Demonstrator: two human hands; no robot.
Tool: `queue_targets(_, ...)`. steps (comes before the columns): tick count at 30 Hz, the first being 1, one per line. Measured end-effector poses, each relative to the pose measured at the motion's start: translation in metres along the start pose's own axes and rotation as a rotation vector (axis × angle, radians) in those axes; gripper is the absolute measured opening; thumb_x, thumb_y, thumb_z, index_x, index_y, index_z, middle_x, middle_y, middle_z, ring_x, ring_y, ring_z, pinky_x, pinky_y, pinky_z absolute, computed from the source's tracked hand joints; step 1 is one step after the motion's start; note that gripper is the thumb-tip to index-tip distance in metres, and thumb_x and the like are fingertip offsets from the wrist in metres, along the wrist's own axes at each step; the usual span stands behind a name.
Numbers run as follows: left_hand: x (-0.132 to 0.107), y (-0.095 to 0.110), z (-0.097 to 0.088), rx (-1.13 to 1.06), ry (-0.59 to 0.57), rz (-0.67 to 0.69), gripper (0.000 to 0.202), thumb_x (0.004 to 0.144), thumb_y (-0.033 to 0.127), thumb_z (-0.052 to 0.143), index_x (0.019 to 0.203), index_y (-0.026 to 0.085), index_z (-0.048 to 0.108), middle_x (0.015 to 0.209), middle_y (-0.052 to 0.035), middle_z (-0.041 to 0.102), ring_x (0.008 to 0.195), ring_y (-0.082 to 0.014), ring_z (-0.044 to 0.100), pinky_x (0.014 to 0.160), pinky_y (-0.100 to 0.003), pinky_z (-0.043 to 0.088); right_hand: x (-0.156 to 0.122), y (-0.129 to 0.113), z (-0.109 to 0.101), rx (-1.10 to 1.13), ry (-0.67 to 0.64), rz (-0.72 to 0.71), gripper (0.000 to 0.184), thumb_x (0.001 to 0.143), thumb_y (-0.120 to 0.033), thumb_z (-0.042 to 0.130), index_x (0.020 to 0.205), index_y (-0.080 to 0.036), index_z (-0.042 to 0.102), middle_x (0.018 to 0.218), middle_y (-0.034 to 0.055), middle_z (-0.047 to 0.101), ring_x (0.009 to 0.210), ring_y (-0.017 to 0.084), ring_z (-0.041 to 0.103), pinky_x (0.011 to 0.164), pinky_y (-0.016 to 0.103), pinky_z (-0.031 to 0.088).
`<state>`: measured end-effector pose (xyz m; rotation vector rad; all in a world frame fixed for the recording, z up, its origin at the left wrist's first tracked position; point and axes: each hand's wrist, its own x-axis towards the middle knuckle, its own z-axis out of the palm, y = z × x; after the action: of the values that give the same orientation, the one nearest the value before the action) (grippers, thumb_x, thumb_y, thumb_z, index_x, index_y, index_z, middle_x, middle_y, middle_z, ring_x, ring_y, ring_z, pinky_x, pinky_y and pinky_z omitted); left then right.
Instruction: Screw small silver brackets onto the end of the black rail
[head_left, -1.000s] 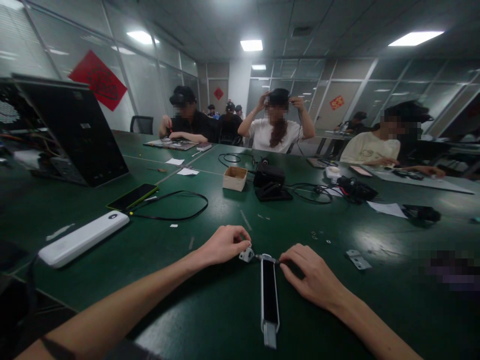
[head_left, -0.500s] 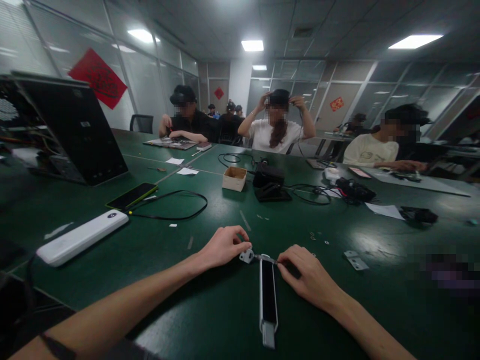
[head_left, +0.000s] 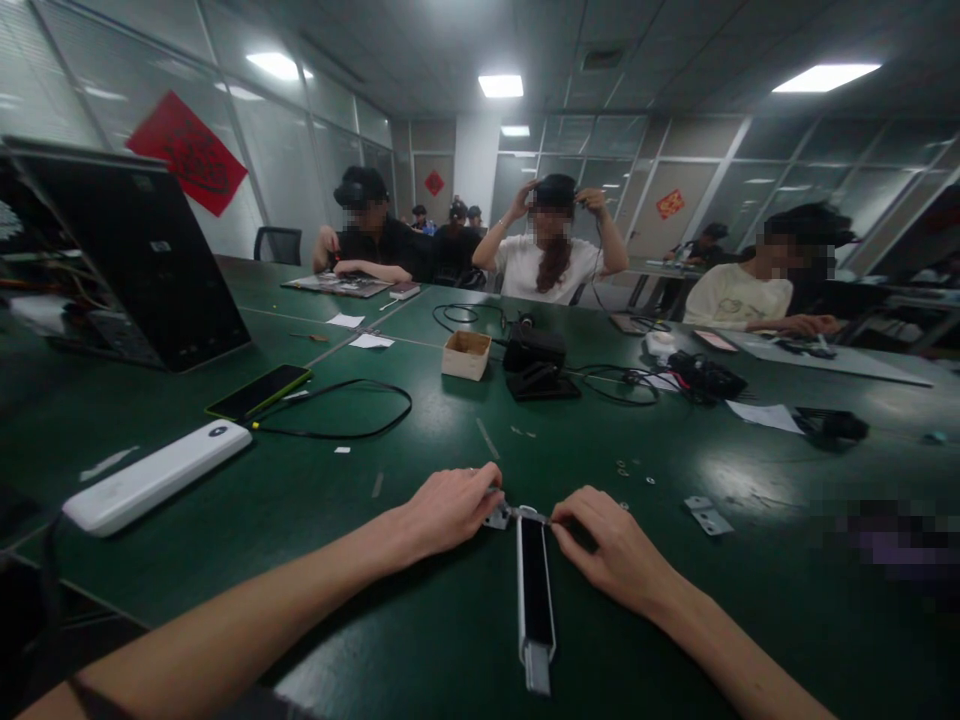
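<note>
A long black and silver metal rail [head_left: 535, 600] lies lengthwise on the green table [head_left: 315, 500], pointing away from me. My left hand [head_left: 448, 508] is closed on a small silver bracket [head_left: 496, 516] at the rail's far end. My right hand [head_left: 611, 550] pinches a thin screw or pin [head_left: 529, 515] that runs from the bracket across the rail's tip. Both hands rest on the tabletop. The bracket is partly hidden by my left fingers.
A silver hinge plate [head_left: 705, 515] and small washers [head_left: 634, 470] lie to the right. A white power bank [head_left: 154, 476], a phone [head_left: 259, 391] with a black cable, a laptop [head_left: 135, 260], a cardboard box [head_left: 466, 353] and a black device [head_left: 536, 362] stand farther off. Other people sit across the table.
My left fingers have closed further over the bracket, covering more of it. The view has shifted slightly; the rail and right hand stay in place.
</note>
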<state>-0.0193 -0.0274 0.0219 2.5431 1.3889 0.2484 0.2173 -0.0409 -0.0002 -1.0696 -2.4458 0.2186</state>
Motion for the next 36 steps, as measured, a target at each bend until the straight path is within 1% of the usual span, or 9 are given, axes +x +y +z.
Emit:
queue_targets(6,-0.005,0.002,-0.008,0.066,-0.021,0.081,0.019,0.094,0.029,0.038,0.107,0.018,0.047,0.093,-0.0071,0.063,0.079,-0.0227,0.062,0.068,-0.032,0.045,0.001,-0.002,-0.004,-0.057,-0.018,-0.029,0.014,0.088,-0.020,0.047,0.089,-0.018,0.060,0.088,0.0069,0.063,0.077,0.017,0.056,0.068,0.032,0.045)
queue_targets(10,-0.006,0.005,-0.012,0.114,-0.024,0.123,0.022,0.089,0.031,0.044,0.103,0.017,0.050,0.094,-0.0083,0.059,0.082,-0.0235,0.058,0.074,-0.036,0.044,0.001,0.012,-0.022,-0.216,0.047,-0.011,0.019,0.088,-0.026,0.046,0.092,-0.016,0.061,0.090,0.0097,0.064,0.080,0.020,0.058,0.071,0.034,0.044)
queue_targets(13,-0.006,0.004,-0.011,0.118,-0.035,0.145,0.022,0.087,0.032,0.045,0.101,0.017,0.051,0.095,-0.0083,0.057,0.082,-0.0232,0.056,0.074,-0.036,0.043,-0.004,0.035,-0.049,-0.458,0.075,0.188,0.025,0.089,-0.030,0.044,0.094,-0.013,0.063,0.090,0.0127,0.064,0.084,0.024,0.058,0.072,0.037,0.043)
queue_targets(16,-0.005,0.001,-0.007,0.094,-0.027,0.141,0.022,0.087,0.033,0.044,0.101,0.017,0.051,0.095,-0.0076,0.055,0.082,-0.0225,0.055,0.075,-0.036,0.043,-0.017,0.063,-0.077,-0.649,-0.028,0.533,0.030,0.089,-0.033,0.042,0.097,-0.013,0.062,0.092,0.0144,0.064,0.084,0.027,0.060,0.069,0.037,0.043)
queue_targets(18,-0.005,0.000,-0.005,0.071,-0.005,0.145,0.021,0.087,0.032,0.045,0.101,0.018,0.051,0.096,-0.0069,0.055,0.082,-0.0218,0.054,0.076,-0.036,0.042,-0.028,0.080,-0.090,-0.669,-0.134,0.732,0.030,0.089,-0.033,0.042,0.101,-0.013,0.061,0.093,0.0147,0.065,0.084,0.028,0.061,0.066,0.036,0.043)
queue_targets(21,-0.004,0.000,-0.005,0.037,0.012,0.154,0.018,0.085,0.029,0.047,0.099,0.017,0.051,0.096,-0.0064,0.055,0.081,-0.0205,0.053,0.074,-0.035,0.041,-0.041,0.099,-0.096,-0.576,-0.275,0.871,0.027,0.086,-0.033,0.047,0.100,-0.015,0.062,0.092,0.0146,0.066,0.086,0.027,0.063,0.065,0.034,0.043)
queue_targets(25,-0.003,0.001,-0.005,0.018,0.002,0.175,0.011,0.085,0.024,0.046,0.091,0.017,0.053,0.091,-0.0054,0.057,0.077,-0.0192,0.052,0.069,-0.031,0.040,-0.043,0.103,-0.091,-0.444,-0.342,0.896,0.027,0.088,-0.036,0.046,0.097,-0.017,0.063,0.091,0.0129,0.068,0.083,0.027,0.065,0.062,0.032,0.042)
queue_targets(30,-0.001,-0.001,-0.001,-0.006,0.027,0.226,0.011,0.086,0.020,0.043,0.090,0.017,0.053,0.089,-0.0048,0.057,0.076,-0.0183,0.052,0.069,-0.031,0.039,-0.036,0.093,-0.087,-0.456,-0.342,0.840,0.021,0.086,-0.029,0.048,0.083,-0.016,0.063,0.086,0.0127,0.067,0.076,0.024,0.065,0.057,0.029,0.040)
queue_targets(36,0.001,-0.001,0.000,-0.015,-0.015,0.200,0.014,0.087,0.022,0.040,0.092,0.016,0.052,0.088,-0.0058,0.056,0.074,-0.0186,0.051,0.067,-0.031,0.039,-0.026,0.076,-0.086,-0.511,-0.171,0.695,0.017,0.088,-0.026,0.047,0.083,-0.014,0.059,0.083,0.0116,0.063,0.076,0.022,0.061,0.061,0.030,0.041)
